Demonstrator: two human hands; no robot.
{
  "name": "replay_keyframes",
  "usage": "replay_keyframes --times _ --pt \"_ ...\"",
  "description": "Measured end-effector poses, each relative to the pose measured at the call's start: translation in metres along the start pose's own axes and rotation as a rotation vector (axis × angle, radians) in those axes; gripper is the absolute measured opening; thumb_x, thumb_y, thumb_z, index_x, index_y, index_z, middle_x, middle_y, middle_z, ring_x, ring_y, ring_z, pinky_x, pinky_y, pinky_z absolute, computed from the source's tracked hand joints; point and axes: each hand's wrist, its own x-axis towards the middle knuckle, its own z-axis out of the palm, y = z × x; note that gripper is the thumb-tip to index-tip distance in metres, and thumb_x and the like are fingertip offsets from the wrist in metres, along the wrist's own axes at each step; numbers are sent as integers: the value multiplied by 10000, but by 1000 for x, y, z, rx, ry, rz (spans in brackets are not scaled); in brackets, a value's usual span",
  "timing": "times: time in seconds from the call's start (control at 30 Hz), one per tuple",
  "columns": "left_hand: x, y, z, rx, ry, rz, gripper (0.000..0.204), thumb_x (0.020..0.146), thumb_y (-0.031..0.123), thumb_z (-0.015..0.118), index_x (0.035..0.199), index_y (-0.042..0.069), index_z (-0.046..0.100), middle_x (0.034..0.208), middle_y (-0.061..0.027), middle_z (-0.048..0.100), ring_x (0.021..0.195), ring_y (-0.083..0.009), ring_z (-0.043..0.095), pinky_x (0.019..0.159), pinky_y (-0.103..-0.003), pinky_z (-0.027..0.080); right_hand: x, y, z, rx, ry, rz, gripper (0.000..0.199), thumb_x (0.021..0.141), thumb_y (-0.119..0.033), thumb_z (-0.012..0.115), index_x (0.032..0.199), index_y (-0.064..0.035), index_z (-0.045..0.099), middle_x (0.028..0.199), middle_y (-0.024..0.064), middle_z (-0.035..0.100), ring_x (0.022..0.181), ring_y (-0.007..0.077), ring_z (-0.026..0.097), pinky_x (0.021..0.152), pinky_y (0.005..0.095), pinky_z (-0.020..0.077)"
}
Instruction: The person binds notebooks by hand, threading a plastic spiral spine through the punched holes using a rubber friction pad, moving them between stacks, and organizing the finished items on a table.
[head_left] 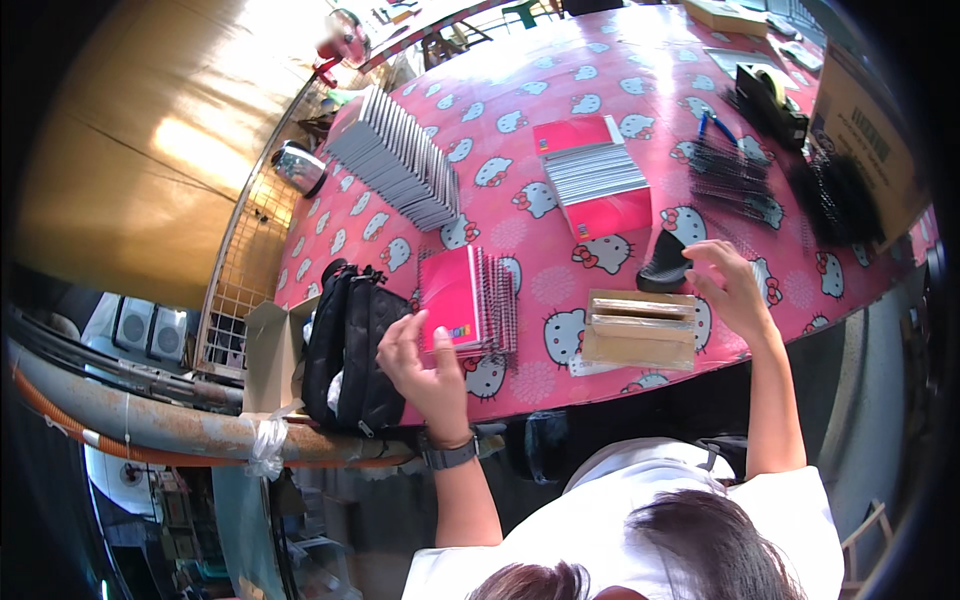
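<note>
My left hand (425,370) is at the left front edge of a stack of pink spiral notebooks (450,295), thumb and fingers apart. Whether its fingertips touch the top cover, I cannot tell. Over on the right, my right hand (728,285) hovers with thumb and fingers spread, nothing visible between them. Close to its fingertips lies a dark, smooth, tapered object (663,265) whose kind is unclear. Just in front of that, a tan wooden block with slots (638,345) rests near the table's front edge. A grey watch (448,455) is on my left wrist.
A black bag (360,350) stands left of the notebooks. Farther back are a long row of page blocks (395,160) and a pile with pink covers (610,212). Black binding coils (730,178), blue-handled pliers (715,125), a tape dispenser (770,105) and a cardboard box (865,150) occupy the right.
</note>
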Motion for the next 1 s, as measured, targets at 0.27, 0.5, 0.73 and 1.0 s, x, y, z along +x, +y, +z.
replay_keyframes --times 0.27,0.5,0.73,1.0 --pt "34 72 133 -355 -409 399 314 793 77 694 1106 101 667 1043 -50 634 1024 -253 570 885 -395 450 15 52 31 155 52 66 235 841 -115 660 1063 -40 663 1034 110 662 1016 243 596 862 348 476" --pt "17 65 229 -91 -328 456 389 833 75 624 1218 124 620 1161 -32 597 1128 -233 531 978 -398 403 79 77 61 256 85 101 577 838 -210 694 1333 16 502 1291 188 532 1145 297 537 966 364 446" --pt "-6 60 246 -191 -137 403 285 830 47 636 1106 116 644 1133 -55 627 1107 -274 563 968 -422 411 64 69 79 80 7 21 817 751 -146 702 1437 66 311 1447 242 367 1341 365 315 1128 398 290" --pt "-4 63 247 -241 -129 399 233 832 32 648 1057 93 644 1128 -66 648 1112 -284 572 964 -411 418 56 63 85 -56 57 -6 858 695 -108 694 1440 67 305 1469 240 340 1358 394 281 1149 427 249"
